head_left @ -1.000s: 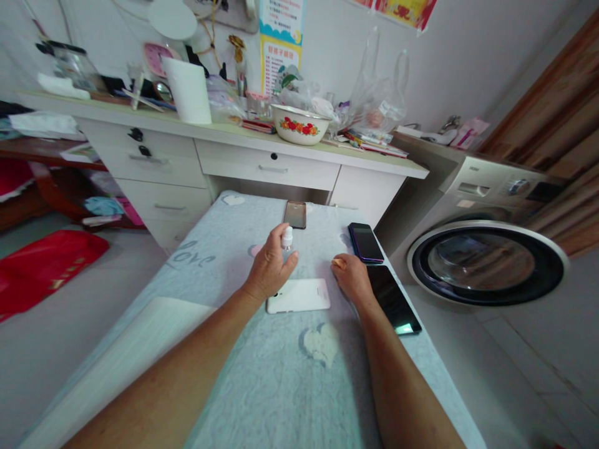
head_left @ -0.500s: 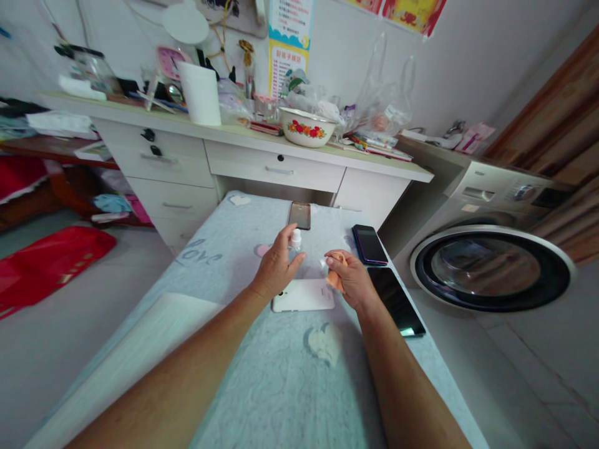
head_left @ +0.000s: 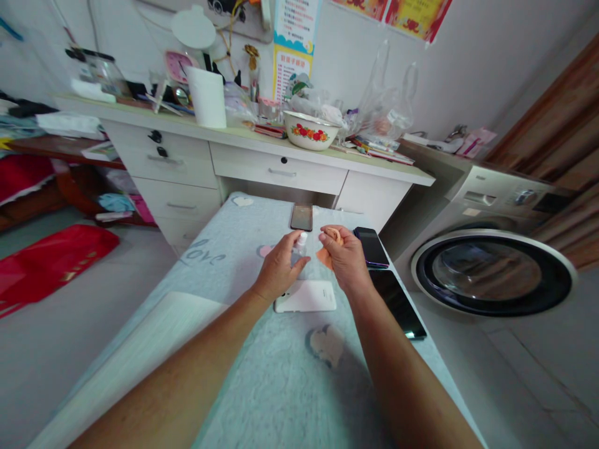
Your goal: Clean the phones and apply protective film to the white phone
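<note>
My left hand (head_left: 281, 265) is closed around a small clear bottle (head_left: 299, 249) with a white top, which it holds upright above the table. My right hand (head_left: 346, 252) grips an orange cloth (head_left: 325, 257), part of which hangs below the fingers. The two hands are apart, with the bottle between them. Under them a white phone (head_left: 309, 295) lies back up on the blue-grey tablecloth (head_left: 281, 380), its left end near my left wrist.
A brown-edged phone (head_left: 302, 217) lies at the table's far edge. Along the right edge are a dark phone (head_left: 371, 246) and a black tablet (head_left: 395, 302). Behind stands a desk with a flowered bowl (head_left: 310, 131); a washing machine (head_left: 491, 262) is on the right.
My right hand has risen a little away from the white phone, with the orange cloth in it. The bottle top now leans slightly to the right. The camera view has shifted slightly.
</note>
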`<state>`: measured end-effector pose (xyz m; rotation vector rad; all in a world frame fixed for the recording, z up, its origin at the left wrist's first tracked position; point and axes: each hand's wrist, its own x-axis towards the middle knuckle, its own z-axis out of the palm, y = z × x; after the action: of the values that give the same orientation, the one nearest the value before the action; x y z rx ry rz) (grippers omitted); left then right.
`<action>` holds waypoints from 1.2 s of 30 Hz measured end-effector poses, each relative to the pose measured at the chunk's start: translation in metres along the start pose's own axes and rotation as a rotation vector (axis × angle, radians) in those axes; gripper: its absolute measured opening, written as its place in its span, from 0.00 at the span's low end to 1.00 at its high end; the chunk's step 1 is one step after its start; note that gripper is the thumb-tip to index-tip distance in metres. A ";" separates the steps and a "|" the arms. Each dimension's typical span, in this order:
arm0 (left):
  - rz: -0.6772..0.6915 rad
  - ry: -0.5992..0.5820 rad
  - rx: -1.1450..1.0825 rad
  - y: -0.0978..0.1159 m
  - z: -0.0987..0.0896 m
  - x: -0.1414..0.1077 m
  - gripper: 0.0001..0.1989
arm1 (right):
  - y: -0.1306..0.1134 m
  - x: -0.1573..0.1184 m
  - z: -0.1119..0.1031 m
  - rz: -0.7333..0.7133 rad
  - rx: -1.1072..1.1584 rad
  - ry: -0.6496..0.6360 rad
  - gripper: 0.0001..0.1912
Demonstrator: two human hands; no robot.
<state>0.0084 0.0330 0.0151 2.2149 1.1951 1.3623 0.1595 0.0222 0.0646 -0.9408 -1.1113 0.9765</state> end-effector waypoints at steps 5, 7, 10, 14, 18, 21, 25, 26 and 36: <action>0.021 -0.020 0.001 0.001 -0.001 0.001 0.27 | -0.003 0.004 0.013 -0.086 -0.134 -0.003 0.08; 0.043 -0.030 0.002 0.002 -0.001 0.001 0.26 | -0.005 0.004 0.015 -0.094 -0.192 -0.014 0.08; 0.063 -0.038 -0.003 0.003 -0.001 0.001 0.24 | -0.003 0.003 0.014 -0.133 -0.277 -0.024 0.08; 0.046 -0.040 -0.045 0.003 0.001 0.002 0.22 | 0.003 0.002 0.012 -0.175 -0.343 -0.054 0.07; -0.014 -0.027 -0.056 0.003 0.001 0.001 0.21 | 0.006 0.001 0.010 -0.217 -0.422 -0.102 0.07; -0.016 -0.043 -0.015 0.003 0.001 0.000 0.19 | 0.005 0.002 0.008 -0.249 -0.462 -0.104 0.07; -0.004 -0.050 0.013 0.002 0.001 0.000 0.20 | 0.004 0.002 0.008 -0.304 -0.493 -0.113 0.08; -0.002 -0.051 0.017 0.001 0.001 0.000 0.20 | 0.003 0.002 0.009 -0.318 -0.500 -0.116 0.08; 0.018 -0.037 0.058 0.002 -0.001 0.000 0.19 | 0.010 0.001 0.012 -0.344 -0.580 -0.109 0.08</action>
<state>0.0082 0.0315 0.0169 2.2851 1.2194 1.3027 0.1461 0.0276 0.0578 -1.1108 -1.6329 0.4262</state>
